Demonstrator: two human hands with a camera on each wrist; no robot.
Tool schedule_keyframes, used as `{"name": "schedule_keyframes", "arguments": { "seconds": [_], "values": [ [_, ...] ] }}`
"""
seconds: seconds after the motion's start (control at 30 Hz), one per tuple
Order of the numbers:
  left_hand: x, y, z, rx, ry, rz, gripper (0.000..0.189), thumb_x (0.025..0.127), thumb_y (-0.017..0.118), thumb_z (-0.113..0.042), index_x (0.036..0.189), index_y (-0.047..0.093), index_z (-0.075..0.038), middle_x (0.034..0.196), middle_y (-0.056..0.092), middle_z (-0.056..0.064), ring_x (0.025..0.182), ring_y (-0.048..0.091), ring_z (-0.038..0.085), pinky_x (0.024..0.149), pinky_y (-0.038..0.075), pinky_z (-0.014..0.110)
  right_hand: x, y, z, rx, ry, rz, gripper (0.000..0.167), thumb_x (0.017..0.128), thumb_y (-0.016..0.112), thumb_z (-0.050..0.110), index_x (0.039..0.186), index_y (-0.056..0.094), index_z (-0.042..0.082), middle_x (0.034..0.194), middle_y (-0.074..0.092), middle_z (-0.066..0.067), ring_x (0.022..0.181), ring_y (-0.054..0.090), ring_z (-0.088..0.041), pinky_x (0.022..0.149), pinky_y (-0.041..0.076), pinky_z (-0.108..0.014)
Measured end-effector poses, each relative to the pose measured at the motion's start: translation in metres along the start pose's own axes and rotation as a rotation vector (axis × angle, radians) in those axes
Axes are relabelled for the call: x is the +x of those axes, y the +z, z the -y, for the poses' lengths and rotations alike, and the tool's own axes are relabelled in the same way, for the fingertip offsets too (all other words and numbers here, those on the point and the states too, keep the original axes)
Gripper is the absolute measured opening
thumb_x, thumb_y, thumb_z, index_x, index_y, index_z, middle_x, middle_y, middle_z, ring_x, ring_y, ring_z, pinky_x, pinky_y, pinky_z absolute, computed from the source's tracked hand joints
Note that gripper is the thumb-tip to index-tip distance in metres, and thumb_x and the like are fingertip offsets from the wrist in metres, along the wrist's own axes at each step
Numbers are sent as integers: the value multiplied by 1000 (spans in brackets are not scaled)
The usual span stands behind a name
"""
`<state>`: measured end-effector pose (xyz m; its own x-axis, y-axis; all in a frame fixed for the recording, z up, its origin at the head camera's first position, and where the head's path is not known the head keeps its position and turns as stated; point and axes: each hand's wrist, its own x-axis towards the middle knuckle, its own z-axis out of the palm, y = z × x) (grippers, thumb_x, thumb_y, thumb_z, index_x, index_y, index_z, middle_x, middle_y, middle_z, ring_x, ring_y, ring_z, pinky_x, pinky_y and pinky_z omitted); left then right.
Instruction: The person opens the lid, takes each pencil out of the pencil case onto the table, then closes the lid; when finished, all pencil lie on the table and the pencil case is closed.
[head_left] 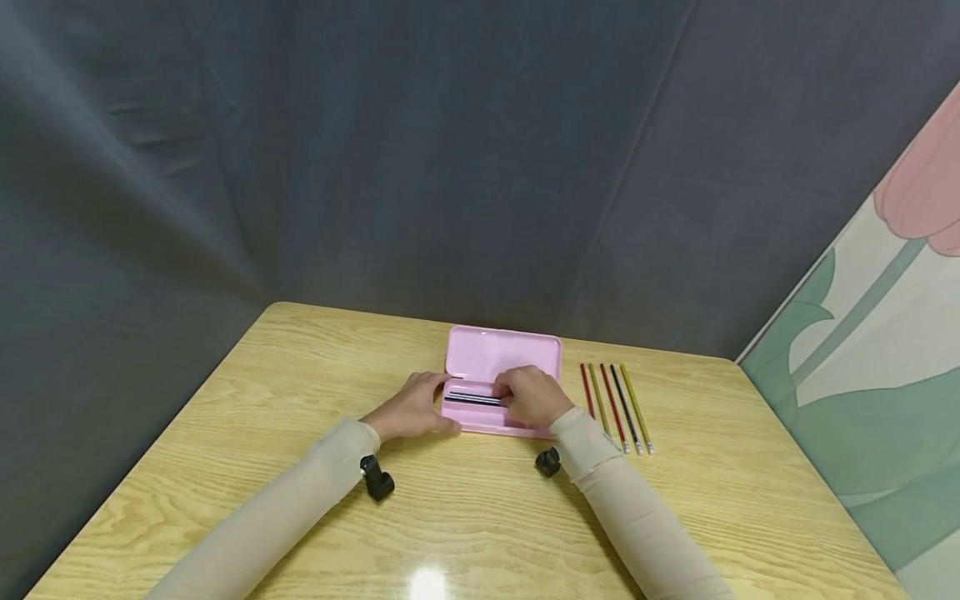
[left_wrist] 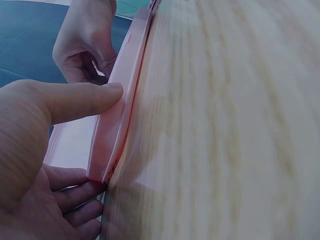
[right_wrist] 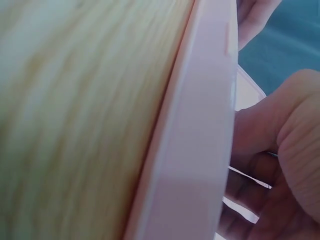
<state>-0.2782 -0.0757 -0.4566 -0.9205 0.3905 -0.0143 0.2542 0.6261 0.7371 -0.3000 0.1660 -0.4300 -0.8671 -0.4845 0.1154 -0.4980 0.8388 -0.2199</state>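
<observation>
Head: R hand (head_left: 534, 396) part-hides case (head_left: 491, 353).

Lying open on the wooden table (head_left: 450, 517), showing as a shallow pink case (head_left: 487, 430); spreading its lid (head_left: 506, 348) out along the far side; holding slim dark sticks (head_left: 474, 402) lengthwise, side by side, with right ends hidden.

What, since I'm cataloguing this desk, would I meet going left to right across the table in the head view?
Left sleeve, left hand, open pink case, first red pencil, first yellow pencil, second red pencil, dark pencil, second yellow pencil.
</observation>
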Motion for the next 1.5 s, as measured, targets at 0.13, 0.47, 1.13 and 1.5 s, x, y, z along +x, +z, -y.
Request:
{"name": "schedule_keyframes", "arguments": {
  "seconds": [0.13,0.47,1.13,1.5],
  "values": [
    [0,0,0,-2,-5,1,92,76,87,-34,153,43,-9,154,47,10,146,36,29,122,33,47,0,2,-2,-4,-12,-42,13,83,76,7,84,76,20,78,71,7,70,55,-11,72,52,-30],
    [0,1,2,12,1,-3,93,75,87,-36,152,43,-7,154,48,12,145,37,30,122,34,47,-1,-8,-8,139,-29,-225,10,86,73,4,91,76,12,83,73,0,72,59,-9,70,54,-28],
    [-1,-1,-1,12,10,1,92,77,86,-36,153,43,-8,155,46,11,147,36,30,122,34,48,-17,-61,-33,400,171,-590,8,89,75,9,96,74,7,83,72,-9,76,65,-17,70,51,-18],
    [-1,-1,0,9,2,4,94,76,86,-37,154,42,-8,156,45,11,147,35,30,122,34,48,-42,-78,-70,356,263,-684,8,90,73,12,96,74,8,83,72,-9,69,60,-6,61,45,-12]
  ]
}}
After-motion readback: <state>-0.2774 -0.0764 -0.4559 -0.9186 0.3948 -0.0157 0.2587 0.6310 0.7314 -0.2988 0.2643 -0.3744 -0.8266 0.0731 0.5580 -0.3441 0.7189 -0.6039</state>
